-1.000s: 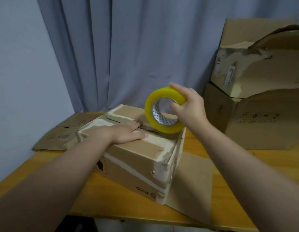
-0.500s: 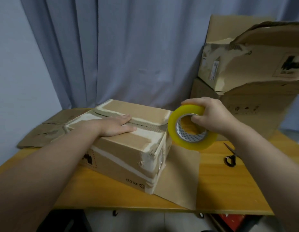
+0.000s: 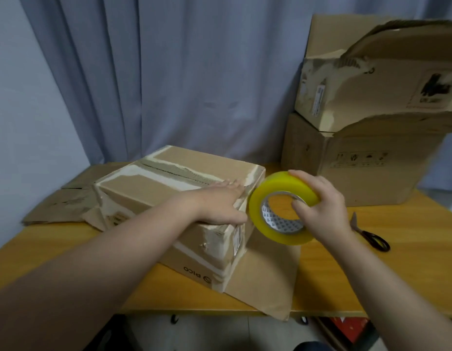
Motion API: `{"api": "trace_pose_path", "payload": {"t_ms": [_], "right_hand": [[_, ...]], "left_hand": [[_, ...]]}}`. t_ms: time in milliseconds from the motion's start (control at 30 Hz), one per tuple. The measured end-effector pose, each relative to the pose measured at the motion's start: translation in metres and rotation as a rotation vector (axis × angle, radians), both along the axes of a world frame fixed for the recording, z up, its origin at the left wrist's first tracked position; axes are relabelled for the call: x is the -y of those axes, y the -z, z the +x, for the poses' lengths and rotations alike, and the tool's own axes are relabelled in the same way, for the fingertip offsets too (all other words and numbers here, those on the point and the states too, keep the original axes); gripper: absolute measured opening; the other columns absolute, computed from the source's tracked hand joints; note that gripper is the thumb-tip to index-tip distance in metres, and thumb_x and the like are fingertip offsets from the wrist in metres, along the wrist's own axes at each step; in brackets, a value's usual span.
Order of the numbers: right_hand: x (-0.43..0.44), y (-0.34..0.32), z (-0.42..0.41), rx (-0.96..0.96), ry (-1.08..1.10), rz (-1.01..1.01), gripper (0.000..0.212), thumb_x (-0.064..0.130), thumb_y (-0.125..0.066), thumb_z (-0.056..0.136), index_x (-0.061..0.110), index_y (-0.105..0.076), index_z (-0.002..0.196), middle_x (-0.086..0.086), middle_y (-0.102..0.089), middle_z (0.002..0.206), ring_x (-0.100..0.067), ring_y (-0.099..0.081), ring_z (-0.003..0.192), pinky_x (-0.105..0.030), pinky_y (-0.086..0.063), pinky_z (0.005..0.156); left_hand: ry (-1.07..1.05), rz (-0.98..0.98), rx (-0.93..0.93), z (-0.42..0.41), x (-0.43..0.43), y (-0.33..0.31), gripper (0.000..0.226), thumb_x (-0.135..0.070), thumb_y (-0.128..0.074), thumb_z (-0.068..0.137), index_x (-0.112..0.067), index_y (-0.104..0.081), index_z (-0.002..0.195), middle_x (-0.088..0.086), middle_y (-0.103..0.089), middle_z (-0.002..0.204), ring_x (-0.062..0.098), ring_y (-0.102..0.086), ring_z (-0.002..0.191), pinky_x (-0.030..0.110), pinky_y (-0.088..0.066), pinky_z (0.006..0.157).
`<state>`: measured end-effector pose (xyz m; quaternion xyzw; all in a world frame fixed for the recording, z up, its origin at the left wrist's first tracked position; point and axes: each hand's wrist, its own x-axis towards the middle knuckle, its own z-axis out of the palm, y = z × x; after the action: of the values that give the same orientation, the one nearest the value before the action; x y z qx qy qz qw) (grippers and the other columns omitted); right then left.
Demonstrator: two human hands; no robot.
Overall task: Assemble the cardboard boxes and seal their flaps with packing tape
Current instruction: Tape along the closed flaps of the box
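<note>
A worn cardboard box (image 3: 149,188) marked PICO sits on the wooden table (image 3: 409,269), its top flaps folded shut along a ragged middle seam. My left hand (image 3: 220,203) lies flat on the box top at its right edge, fingers extended. My right hand (image 3: 321,206) grips a yellow roll of packing tape (image 3: 278,198) just off the box's right end, thumb inside the core. I cannot tell whether a strip of tape runs from the roll to the box.
Black-handled scissors (image 3: 371,236) lie right of my right hand. Two stacked cardboard boxes (image 3: 366,158) stand at the back right. Flattened cardboard (image 3: 60,206) lies at the left, another sheet (image 3: 268,274) under the box. A grey curtain hangs behind.
My right hand has carried the tape roll from above the box top down past its right end. My left hand slid along the top to the right edge.
</note>
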<state>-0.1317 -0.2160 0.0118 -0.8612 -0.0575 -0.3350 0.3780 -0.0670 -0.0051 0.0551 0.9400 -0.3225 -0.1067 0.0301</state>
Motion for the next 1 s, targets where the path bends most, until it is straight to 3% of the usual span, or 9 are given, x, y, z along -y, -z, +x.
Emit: {"api": "trace_pose_path", "payload": {"t_ms": [200, 400, 533, 600, 667, 733, 800, 867, 1000], "right_hand": [[-0.006, 0.056, -0.048, 0.169, 0.029, 0.295, 0.053, 0.03, -0.056, 0.069, 0.03, -0.053, 0.122, 0.012, -0.054, 0.104, 0.012, -0.053, 0.093, -0.002, -0.039, 0.076], [-0.031, 0.051, -0.047, -0.018, -0.119, 0.061, 0.069, 0.041, -0.073, 0.072, 0.036, -0.039, 0.133, 0.007, -0.05, 0.129, -0.002, -0.046, 0.116, -0.016, -0.039, 0.092], [-0.087, 0.045, -0.03, -0.19, -0.09, -0.112, 0.088, 0.047, -0.068, 0.076, 0.042, -0.014, 0.145, 0.002, -0.045, 0.137, -0.019, -0.05, 0.119, -0.032, -0.046, 0.094], [-0.103, 0.041, -0.021, -0.217, -0.071, -0.091, 0.094, 0.046, -0.068, 0.079, 0.04, -0.005, 0.148, -0.001, -0.045, 0.136, -0.02, -0.051, 0.117, -0.026, -0.044, 0.09], [-0.107, 0.033, -0.017, -0.308, -0.14, -0.124, 0.095, 0.052, -0.064, 0.082, 0.04, 0.003, 0.149, -0.002, -0.046, 0.137, -0.02, -0.051, 0.118, -0.024, -0.041, 0.087], [-0.102, 0.017, -0.017, -0.391, -0.215, -0.319, 0.083, 0.065, -0.048, 0.085, 0.043, -0.001, 0.15, -0.004, -0.057, 0.127, -0.022, -0.056, 0.112, -0.028, -0.045, 0.079], [-0.09, -0.007, 0.0, -0.293, -0.078, -0.408, 0.06, 0.064, -0.037, 0.09, 0.04, -0.032, 0.145, -0.002, -0.066, 0.112, -0.023, -0.061, 0.104, -0.029, -0.045, 0.068], [-0.074, -0.027, 0.032, -0.11, 0.058, -0.348, 0.042, 0.05, -0.037, 0.097, 0.033, -0.054, 0.131, -0.002, -0.066, 0.114, -0.025, -0.059, 0.107, -0.034, -0.047, 0.076], [-0.058, -0.03, 0.095, -0.314, -0.247, -0.725, 0.043, 0.036, -0.031, 0.103, 0.028, -0.038, 0.145, -0.001, -0.035, 0.152, -0.024, -0.028, 0.141, -0.04, -0.02, 0.114]], "left_hand": [[0.23, -0.029, -0.03, -0.005, 0.002, -0.003, 0.078, -0.023, -0.056, 0.089, -0.024, -0.011, 0.153, -0.008, -0.006, 0.16, 0.007, -0.003, 0.145, 0.024, 0.001, 0.115], [0.212, 0.08, 0.157, 0.014, -0.01, -0.011, 0.072, -0.014, -0.053, 0.092, -0.032, -0.015, 0.15, 0.001, -0.015, 0.159, 0.018, -0.016, 0.145, 0.025, -0.013, 0.113], [-0.022, 0.157, 0.613, 0.019, -0.044, 0.011, 0.05, -0.023, -0.046, 0.096, -0.028, -0.034, 0.144, 0.004, -0.045, 0.142, 0.029, -0.047, 0.124, 0.038, -0.04, 0.095], [-0.207, -0.12, 0.741, 0.015, -0.057, 0.022, 0.033, -0.019, -0.049, 0.094, -0.016, -0.054, 0.127, 0.011, -0.058, 0.119, 0.033, -0.052, 0.107, 0.039, -0.042, 0.086], [-0.416, -0.608, 0.554, 0.003, -0.062, 0.031, 0.019, -0.024, -0.051, 0.096, -0.009, -0.063, 0.099, 0.011, -0.062, 0.097, 0.029, -0.055, 0.091, 0.031, -0.041, 0.075], [-0.542, -0.959, 0.013, -0.014, -0.052, 0.031, 0.037, -0.041, -0.044, 0.098, -0.013, -0.061, 0.081, 0.004, -0.063, 0.077, 0.022, -0.057, 0.072, 0.023, -0.042, 0.059], [-0.593, -1.041, -0.274, -0.023, -0.038, 0.033, 0.048, -0.058, -0.039, 0.093, -0.02, -0.063, 0.075, -0.005, -0.061, 0.068, 0.016, -0.057, 0.065, 0.023, -0.046, 0.063], [-0.628, -1.067, -0.333, -0.019, -0.027, 0.039, 0.045, -0.062, -0.048, 0.087, -0.021, -0.066, 0.078, -0.01, -0.062, 0.068, 0.012, -0.058, 0.069, 0.025, -0.045, 0.069], [-0.757, -1.154, -0.517, -0.007, -0.012, 0.055, 0.07, -0.066, -0.064, 0.051, -0.021, -0.065, 0.104, 0.012, -0.069, 0.104, 0.034, -0.062, 0.099, 0.047, -0.047, 0.093]]}}
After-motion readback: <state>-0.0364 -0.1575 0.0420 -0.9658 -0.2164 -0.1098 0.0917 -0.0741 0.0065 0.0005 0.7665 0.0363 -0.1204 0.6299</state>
